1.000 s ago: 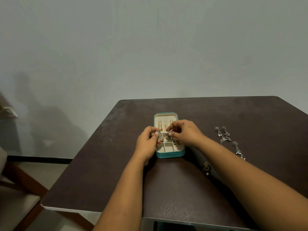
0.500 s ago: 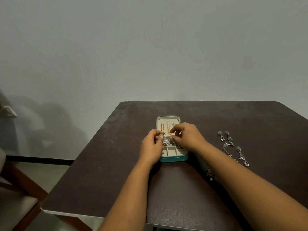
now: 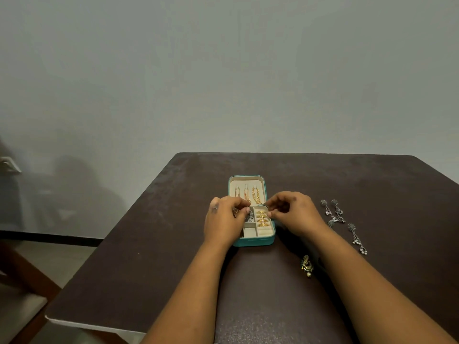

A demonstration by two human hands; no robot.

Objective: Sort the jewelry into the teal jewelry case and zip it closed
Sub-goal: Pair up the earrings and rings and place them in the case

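Dark table (image 3: 173, 256): I see the teal case (image 3: 258, 240) lying open, left hand (image 3: 223, 224) pinching a silver piece (image 3: 248, 216) over its near-left compartment, right hand (image 3: 293, 214) curled alongside, apparently holding nothing

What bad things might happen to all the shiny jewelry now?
1. The silver earrings and the small gold earring lie loose on the table; the right arm, close to the gold one, might sweep it off.
2. The silver piece under the left hand could tangle or slip as it goes into the case.
3. The chains in the lid may snag the zipper.
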